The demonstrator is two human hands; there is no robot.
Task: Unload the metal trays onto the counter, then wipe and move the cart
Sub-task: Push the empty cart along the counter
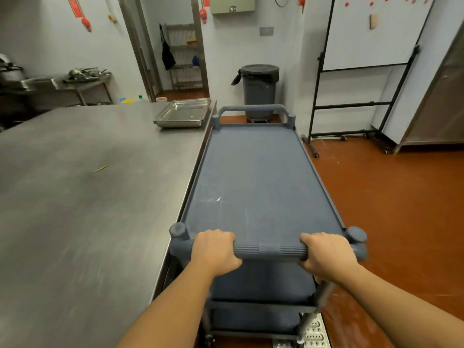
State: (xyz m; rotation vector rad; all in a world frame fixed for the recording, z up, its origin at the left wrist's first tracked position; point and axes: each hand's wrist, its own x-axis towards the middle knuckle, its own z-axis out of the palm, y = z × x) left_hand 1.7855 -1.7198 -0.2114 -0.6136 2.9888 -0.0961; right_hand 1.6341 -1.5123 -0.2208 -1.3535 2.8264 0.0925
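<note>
Gripping cart (261, 179) handle | left hand (216, 249), right hand (326, 254) (both curled)

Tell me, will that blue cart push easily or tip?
Likely light and easy to push: the cart looks plastic, the trays sit on the counter. Probably steady: left hand and right hand grip its handle wide apart.

Kitchen under even, fairly bright, diffuse light; its source lies out of view. Shadows are soft: a faint one under the trays (182, 114), a darker one beneath the cart (251, 177) top. The counter (88, 197) shows a dull, even sheen. Wide-angle distortion bows the whiteboard (371, 33) and door frame (135, 46). Motion blur smears the floor (401, 222) and the cart corner by my right hand (326, 254); the far wall (238, 46) is soft.
</note>
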